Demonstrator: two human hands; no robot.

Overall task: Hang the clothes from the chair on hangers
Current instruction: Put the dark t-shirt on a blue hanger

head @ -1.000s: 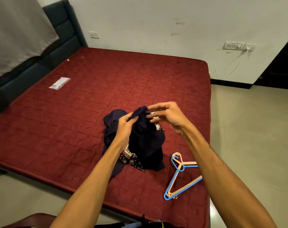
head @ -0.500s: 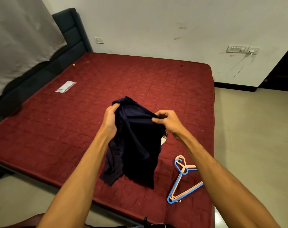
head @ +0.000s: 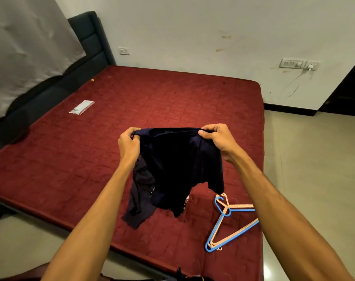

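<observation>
While taut between hands (head: 129, 144) (head: 218, 139), navy garment (head: 172, 159).

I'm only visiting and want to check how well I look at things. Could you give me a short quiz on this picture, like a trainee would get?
1. True or false: the left hand and the right hand each grip the top edge of the dark garment, which is spread between them.
2. Where do the hangers lie?
A) on the floor
B) on the red mattress, to the right of the garment
C) hooked on the wall
3. Fill in: the hangers are pink and ____.

Key: 1 true; 2 B; 3 blue.
</observation>
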